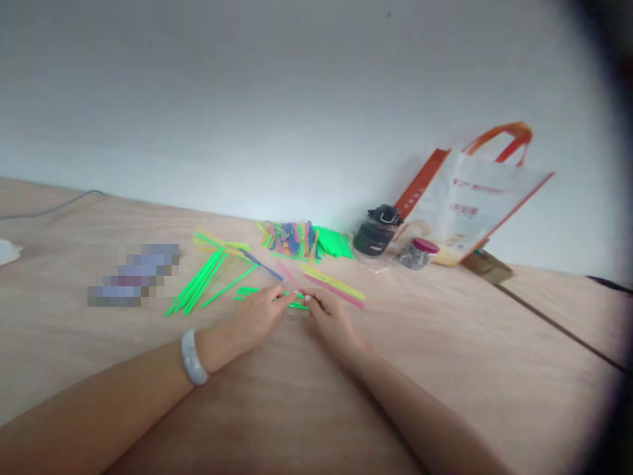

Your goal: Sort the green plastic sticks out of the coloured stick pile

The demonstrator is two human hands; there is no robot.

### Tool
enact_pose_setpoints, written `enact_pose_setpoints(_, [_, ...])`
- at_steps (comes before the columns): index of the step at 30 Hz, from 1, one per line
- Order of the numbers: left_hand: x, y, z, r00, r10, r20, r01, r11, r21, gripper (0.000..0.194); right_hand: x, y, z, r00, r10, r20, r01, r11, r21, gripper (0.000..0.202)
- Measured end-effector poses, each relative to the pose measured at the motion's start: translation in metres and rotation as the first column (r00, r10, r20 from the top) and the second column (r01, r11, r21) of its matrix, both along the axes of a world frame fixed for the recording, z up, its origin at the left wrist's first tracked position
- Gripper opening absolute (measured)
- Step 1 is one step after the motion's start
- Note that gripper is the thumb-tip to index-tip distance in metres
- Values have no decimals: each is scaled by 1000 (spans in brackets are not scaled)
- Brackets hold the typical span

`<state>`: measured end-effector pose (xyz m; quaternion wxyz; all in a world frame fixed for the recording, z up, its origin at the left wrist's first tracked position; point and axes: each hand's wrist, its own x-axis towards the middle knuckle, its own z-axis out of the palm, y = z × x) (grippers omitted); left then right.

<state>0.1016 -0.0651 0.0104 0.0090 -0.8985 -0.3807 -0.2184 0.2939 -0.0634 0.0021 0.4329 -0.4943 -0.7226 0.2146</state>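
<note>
My left hand (262,313), with a pale bangle (193,357) on its wrist, has thumb and fingers pinched together at the table's middle. Close beside it, my right hand (331,316) is also pinched. What their fingertips hold is too small to make out. Thin green sticks (248,291) lie under and beside the hands. More green sticks (200,284) are fanned out to the left, near yellow strips (205,241) and a blue piece (270,269). Yellow and pink strips (341,287) lie just beyond my right hand.
Packs of coloured pieces (291,239) and green pieces (333,242) lie near the wall. To their right stand a black bottle (374,234), a jar with a red lid (418,253) and a white bag (465,204). A pixelated object (133,276) is at left.
</note>
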Motion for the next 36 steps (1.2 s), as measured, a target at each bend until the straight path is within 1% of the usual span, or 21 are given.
enact_pose_setpoints(4, [1, -1, -2, 999, 37, -20, -36, 999, 10, 32, -3, -4, -1, 998, -4, 63, -1, 997, 72, 28])
enact_pose_setpoints(8, [2, -1, -4, 998, 43, -42, -42, 998, 36, 31, -6, -10, 1, 995, -12, 100, 4, 996, 86, 30])
enact_pose_setpoints(12, [1, 1, -8, 999, 37, -24, -35, 997, 72, 31, -8, -16, 3, 993, 7, 117, -18, 995, 99, 31])
enact_pose_setpoints(15, [1, 1, -10, 999, 30, -17, -29, 997, 75, 32, -9, -17, 4, 993, 20, 119, -34, 993, 110, 30])
enact_pose_setpoints(18, [2, -2, -5, 1000, 28, -14, -27, 997, 74, 32, -10, -16, 6, 993, 27, 111, -39, 994, 106, 31])
enact_pose_setpoints(21, [-1, -3, 8, 1000, 24, -5, -23, 991, 129, 35, -8, -13, 9, 995, 0, 96, -11, 993, 117, 34])
enact_pose_setpoints(23, [-9, 3, 20, 997, 59, 39, -66, 981, 184, 40, -5, -10, 10, 996, -40, 83, 30, 992, 124, 38])
enact_pose_setpoints(24, [-15, 7, 25, 991, 103, 83, -118, 971, 206, 42, -3, -8, 11, 995, -58, 79, 48, 991, 122, 38])
enact_pose_setpoints(26, [-31, 21, 35, 961, 225, 163, -259, 938, 231, 43, 1, -5, 11, 993, -90, 70, 82, 991, 110, 38])
enact_pose_setpoints(28, [-49, 36, 40, 911, 357, 204, -396, 896, 200, 42, 5, -1, 11, 991, -107, 75, 99, 990, 103, 36])
enact_pose_setpoints(29, [-58, 43, 41, 887, 417, 197, -450, 877, 171, 41, 6, 1, 10, 990, -113, 82, 104, 989, 107, 35])
enact_pose_setpoints(31, [-72, 54, 40, 856, 496, 142, -512, 851, 114, 39, 9, 5, 10, 988, -120, 103, 107, 987, 118, 34])
enact_pose_setpoints(34, [-85, 63, 34, 839, 544, 25, -544, 838, 39, 35, 13, 9, 8, 984, -124, 125, 109, 986, 123, 33])
enact_pose_setpoints(36, [-89, 65, 31, 830, 557, -32, -557, 830, 20, 31, 17, 11, 6, 984, -131, 122, 115, 985, 127, 33])
